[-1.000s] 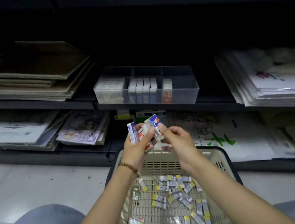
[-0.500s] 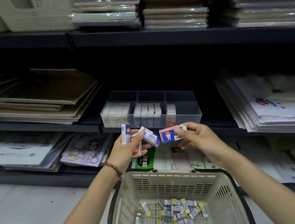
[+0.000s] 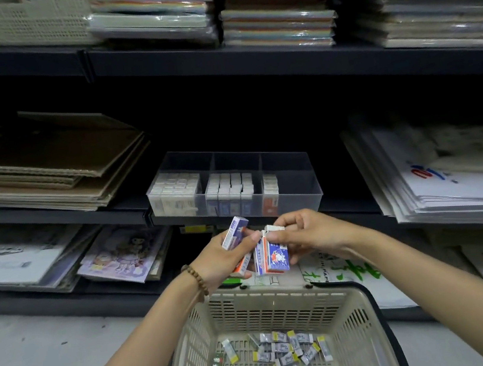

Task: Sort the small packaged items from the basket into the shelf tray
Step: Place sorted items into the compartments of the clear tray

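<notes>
Head view shows both hands raised together above the basket [image 3: 280, 289] and just below the tray [image 3: 298, 199], which sits on the middle shelf [image 3: 52, 214]. That spot probably lets the person check each print close up before reaching for a compartment. The left hand [image 3: 222, 256] is closed round a small fan of boxes [image 3: 236, 233]. One blue-and-white box pokes up past the fingers and an orange-edged one lies under the palm, so this hand seems to serve as the holder. Its thumb lies across the fan toward the other hand, and a bead bracelet [image 3: 196, 279] sits on the wrist. The right hand [image 3: 309, 235] pinches a blue-faced box [image 3: 278, 258] from above, fingers curled over its top end and thumb beneath, with a second box pressed against its side. The box hangs upright with its face to the camera, which I take to be for reading the print and pairing like with like. Both forearms rise from the lower corners and meet at the centre, wrists bent slightly inward. In the tray the left compartment holds white boxes, the middle holds blue-fronted ones, and the right holds only one orange-fronted row. Many smaller packets [image 3: 282, 360] lie loose on the basket floor, so much sorting is left.
</notes>
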`<state>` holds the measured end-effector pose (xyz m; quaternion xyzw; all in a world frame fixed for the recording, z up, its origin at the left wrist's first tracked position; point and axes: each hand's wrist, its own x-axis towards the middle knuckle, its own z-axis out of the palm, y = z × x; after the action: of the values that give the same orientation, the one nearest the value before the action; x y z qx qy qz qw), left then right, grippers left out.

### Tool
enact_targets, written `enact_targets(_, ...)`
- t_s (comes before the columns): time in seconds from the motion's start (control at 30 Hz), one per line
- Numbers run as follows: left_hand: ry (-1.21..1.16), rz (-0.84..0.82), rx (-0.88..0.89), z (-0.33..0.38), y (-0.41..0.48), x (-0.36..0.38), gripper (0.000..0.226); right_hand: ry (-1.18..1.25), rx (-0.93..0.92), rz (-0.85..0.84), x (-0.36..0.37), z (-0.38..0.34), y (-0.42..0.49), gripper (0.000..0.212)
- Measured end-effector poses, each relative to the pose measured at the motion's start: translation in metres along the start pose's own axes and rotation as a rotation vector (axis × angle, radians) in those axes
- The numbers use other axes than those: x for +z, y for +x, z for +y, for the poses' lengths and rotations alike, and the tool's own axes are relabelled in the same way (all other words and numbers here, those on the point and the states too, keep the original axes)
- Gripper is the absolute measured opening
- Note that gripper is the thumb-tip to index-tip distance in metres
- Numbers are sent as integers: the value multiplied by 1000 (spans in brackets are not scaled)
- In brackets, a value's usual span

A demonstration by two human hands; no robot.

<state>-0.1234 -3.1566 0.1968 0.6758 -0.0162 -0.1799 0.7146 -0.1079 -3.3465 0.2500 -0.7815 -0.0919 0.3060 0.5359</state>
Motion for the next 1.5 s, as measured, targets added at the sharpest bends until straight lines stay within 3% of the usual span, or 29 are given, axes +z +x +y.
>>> enact_targets(0.17, -44, 10, -19, 5, 10, 11, 31, 108, 56, -23, -9, 1, 1, 57)
enact_targets(0.27, -72, 4, -37, 10, 15, 14, 29, 170, 28, 63, -16, 0, 5, 45)
enact_targets(0.37, -62, 18, -52, 17, 21, 14, 42, 200, -15, 146, -20, 0, 9, 30)
enact_targets(0.5, -140, 97, -73, 32, 34, 2, 46, 155, -112, 356, -40, -6, 20, 17)
enact_targets(0.6, -203, 220, -16, 46, 44, -14, 42, 114, -298, 599, -68, -12, 35, 16)
enact_targets(0.7, -259, 312, 35, 49, 51, -27, 38, -27, -437, 726, -90, -13, 52, 7)
enact_targets(0.87, -250, 351, 77, 46, 60, -33, 27, -188, -438, 679, -96, -8, 83, 13)
enact_targets(1.03, -225, 333, 109, 46, 66, -31, 24, -172, -512, 744, -93, -11, 95, 11)
enact_targets(1.3, -254, 326, 120, 47, 65, -30, 42, -275, -513, 695, -87, -16, 95, 16)
enact_targets(1.5, -255, 315, 120, 46, 65, -30, 43, -268, -503, 607, -84, -24, 94, 18)
